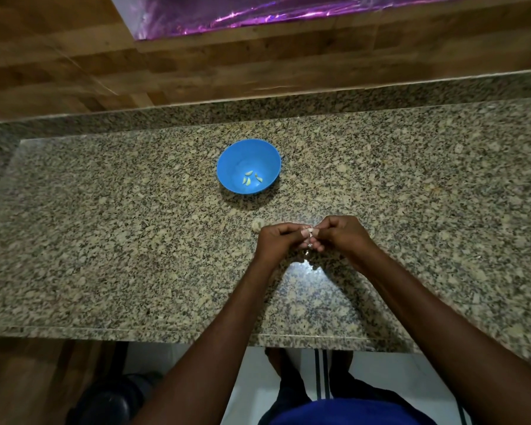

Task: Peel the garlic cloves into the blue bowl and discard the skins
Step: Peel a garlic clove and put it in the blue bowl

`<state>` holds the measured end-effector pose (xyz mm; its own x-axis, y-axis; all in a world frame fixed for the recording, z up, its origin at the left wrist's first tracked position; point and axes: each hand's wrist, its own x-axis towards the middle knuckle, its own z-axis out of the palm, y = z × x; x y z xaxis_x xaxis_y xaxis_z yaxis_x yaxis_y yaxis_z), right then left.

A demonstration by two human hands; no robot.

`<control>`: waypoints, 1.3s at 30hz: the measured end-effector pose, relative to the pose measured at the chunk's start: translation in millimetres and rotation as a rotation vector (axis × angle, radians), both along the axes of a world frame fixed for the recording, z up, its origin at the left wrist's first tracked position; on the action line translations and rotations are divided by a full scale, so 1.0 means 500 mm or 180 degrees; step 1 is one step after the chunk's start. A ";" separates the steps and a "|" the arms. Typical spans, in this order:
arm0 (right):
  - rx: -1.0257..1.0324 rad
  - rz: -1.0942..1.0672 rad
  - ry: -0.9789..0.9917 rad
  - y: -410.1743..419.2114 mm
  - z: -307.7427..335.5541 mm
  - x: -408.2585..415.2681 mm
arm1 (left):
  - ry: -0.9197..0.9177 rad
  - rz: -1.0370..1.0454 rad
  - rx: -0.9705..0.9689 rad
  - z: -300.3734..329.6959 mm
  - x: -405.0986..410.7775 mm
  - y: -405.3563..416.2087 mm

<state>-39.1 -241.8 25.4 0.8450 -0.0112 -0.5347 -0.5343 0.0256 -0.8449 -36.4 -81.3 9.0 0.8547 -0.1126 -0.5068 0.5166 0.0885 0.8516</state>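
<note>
A speckled granite counter (pixel 135 240), polished enough to throw back a pale glare near its front edge, fills most of the view. On it, toward the back and a little left of the middle, stands a round blue bowl (pixel 248 166) of smooth plastic, its inner wall matte and even. At the bottom of the bowl lie a few peeled cloves (pixel 248 177), small, pale yellow-green and crescent-shaped, scattered close together but not heaped.

Nearer the front edge, both hands meet above the stone. The left hand (pixel 275 240) and the right hand (pixel 342 234) are curled inward with fingertips pinched together on a small whitish garlic clove (pixel 310 232), held between them clear of the counter. A thin, papery shred of skin (pixel 309 244) seems to hang from it below the fingers, though it is too small to tell whether it is attached or only caught there. Both grips are narrow and tight on the clove.

Just left of the left hand's knuckles, a pale rounded lump (pixel 257 224) rests on the granite, likely more garlic, nearly matching the stone's beige flecks. Behind the counter rises a wood-grain wall (pixel 59 56) of brown planks.
</note>
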 end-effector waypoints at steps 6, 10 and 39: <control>-0.0898 0.0468 -0.0671 -0.008 -0.006 -0.001 | 0.0553 0.0104 -0.0465 0.006 -0.003 0.003; -0.1959 0.0911 -0.1238 -0.007 -0.006 0.002 | 0.0626 0.0086 -0.0388 0.003 -0.004 0.005; 0.0813 0.0340 0.0894 -0.024 -0.020 0.021 | -0.0362 -0.0280 0.0252 0.001 0.015 -0.016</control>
<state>-28.5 -253.9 15.3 0.6545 0.2323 -0.7195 -0.7549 0.1479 -0.6390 -29.1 -89.4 9.6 0.8957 -0.1530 -0.4175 0.4192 -0.0225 0.9076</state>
